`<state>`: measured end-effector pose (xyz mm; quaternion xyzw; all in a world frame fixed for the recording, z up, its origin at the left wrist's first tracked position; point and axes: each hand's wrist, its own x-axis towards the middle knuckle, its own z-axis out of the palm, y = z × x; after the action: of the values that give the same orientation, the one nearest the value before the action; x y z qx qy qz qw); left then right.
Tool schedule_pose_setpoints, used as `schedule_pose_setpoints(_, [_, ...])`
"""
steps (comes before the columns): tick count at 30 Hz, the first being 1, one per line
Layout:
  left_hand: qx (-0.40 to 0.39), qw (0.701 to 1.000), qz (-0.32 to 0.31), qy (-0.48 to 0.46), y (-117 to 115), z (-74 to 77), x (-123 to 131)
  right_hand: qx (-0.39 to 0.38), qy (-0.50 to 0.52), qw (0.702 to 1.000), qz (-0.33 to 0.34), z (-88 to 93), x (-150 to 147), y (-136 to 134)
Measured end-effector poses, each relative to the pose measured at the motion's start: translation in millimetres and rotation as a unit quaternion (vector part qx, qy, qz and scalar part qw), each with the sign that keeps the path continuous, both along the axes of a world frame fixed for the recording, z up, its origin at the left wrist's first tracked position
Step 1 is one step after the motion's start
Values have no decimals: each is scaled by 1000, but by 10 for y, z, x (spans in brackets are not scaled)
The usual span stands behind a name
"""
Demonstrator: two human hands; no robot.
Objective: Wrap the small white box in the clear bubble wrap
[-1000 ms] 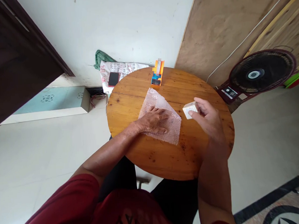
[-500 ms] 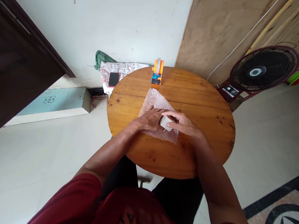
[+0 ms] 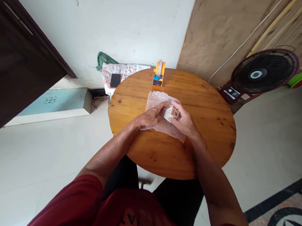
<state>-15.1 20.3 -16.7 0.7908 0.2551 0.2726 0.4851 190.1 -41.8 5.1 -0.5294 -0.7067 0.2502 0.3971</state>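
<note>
Small white box (image 3: 171, 114) gripped in the right hand (image 3: 186, 121), left hand (image 3: 151, 116) held loosely uncurled beside it, bubble wrap (image 3: 156, 97) spread beneath on a round wooden bench (image 3: 156, 153), orange tape dispenser (image 3: 158, 79) set near the far edge.

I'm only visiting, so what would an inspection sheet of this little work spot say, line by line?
Surface: round wooden table, with dark knots and a seam line.
Work items: small printed box, tilted, above a sheet of bubble wrap on the table; whether they touch is unclear.
Clutter: orange and blue tape dispenser near the far edge; beyond the table, a dark phone-like object on a printed white sheet.
Hands: left hand at the wrap, fingers extended beside the box; right hand gripping the box.
Cables: white cable running down the wooden panel to behind the table.
Surroundings: fan at right, dark door at left.
</note>
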Motion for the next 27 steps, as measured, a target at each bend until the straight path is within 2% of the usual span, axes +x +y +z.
schedule_pose_setpoints(3, [-16, 1000, 11, -12, 31, -76, -3, -5, -6, 999, 33, -65, 33, 27])
schedule_pose_setpoints(8, [-12, 1000, 21, -20, 68, -131, -2, -23, -51, 998, 35, -83, 88, 45])
schedule_pose_setpoints(13, [-1, 999, 42, 1, 38, -51, -3, -59, -95, 993, 32, -66, 65, 29])
schedule_pose_setpoints(19, [25, 998, 43, 41, -20, 94, 4, -49, -86, 995, 25, -66, 39, 36])
schedule_pose_setpoints(27, [44, 997, 46, 34, 9, 54, 4, -60, -82, 994, 37, -77, 60, 44])
